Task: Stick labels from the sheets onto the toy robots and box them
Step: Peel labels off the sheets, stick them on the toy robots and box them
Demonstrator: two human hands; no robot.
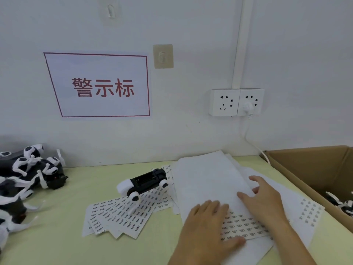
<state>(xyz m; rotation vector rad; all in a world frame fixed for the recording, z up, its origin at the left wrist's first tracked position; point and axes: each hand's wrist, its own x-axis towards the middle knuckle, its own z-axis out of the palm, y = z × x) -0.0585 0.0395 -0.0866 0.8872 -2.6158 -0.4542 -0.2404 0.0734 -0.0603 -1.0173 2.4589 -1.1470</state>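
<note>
Both hands are down on the stack of label sheets (242, 225) at the near right of the bench (63, 243); the left hand (208, 224) lies flat with fingers straight, pressing the printed sheet, thumb along its near edge; the right hand (265, 199) rests just beside it with fingers spread and relaxed, fingertips at the edge of the blank white paper (208, 180) lying over the stack; neither hand grips anything. This looks like the label-picking step; next, a fingertip must lift one small label cleanly. The toy robot (143, 184) stands to the left of the left hand on fanned sheets (118, 217), more robots (28, 173) piled farther left; the cardboard box (305, 169) sits right of the right hand.
</note>
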